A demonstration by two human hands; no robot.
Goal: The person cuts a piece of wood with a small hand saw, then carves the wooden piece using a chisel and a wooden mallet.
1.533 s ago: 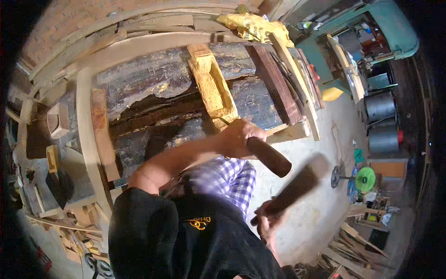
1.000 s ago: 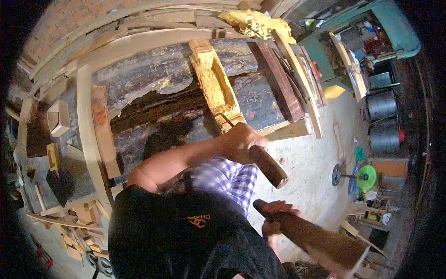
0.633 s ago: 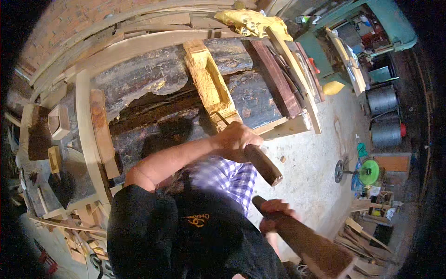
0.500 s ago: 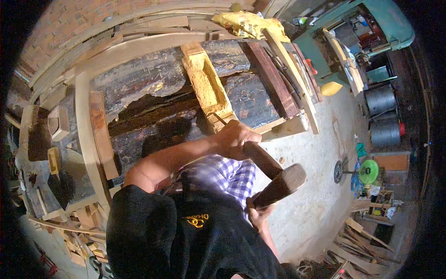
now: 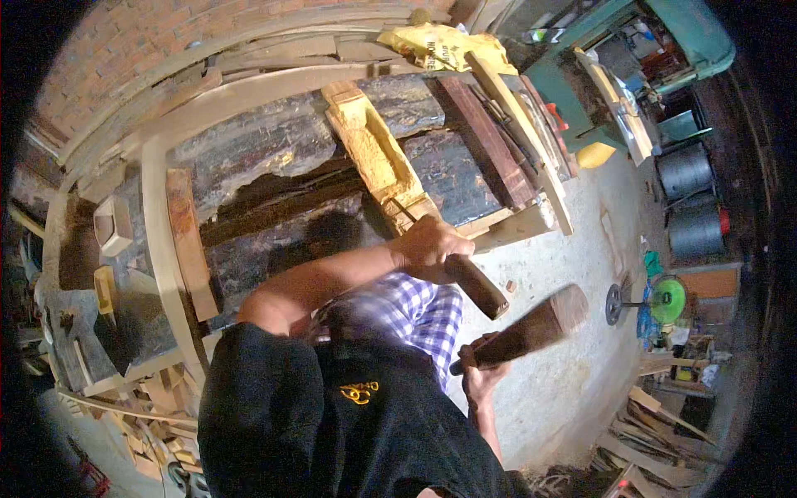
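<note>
My left hand is wrapped round a chisel whose thick dark wooden handle sticks out toward the lower right. Its thin metal blade points at the near end of a yellowish wood block; whether the tip touches cannot be made out. A long trough is carved into this block, which lies across the dark, rough slab bench. Lower right, my right hand grips the narrow end of a dark wooden mallet. The mallet's blurred broad head hangs apart from the chisel handle.
A dark reddish beam and a brown board lie on the bench. Hollowed wood pieces rest at the left. A yellow sack lies behind. A green fan and wood scraps stand right.
The mallet has swung away from the chisel handle, to the right, with my right hand. My left hand and the chisel stay at the block's near end.
</note>
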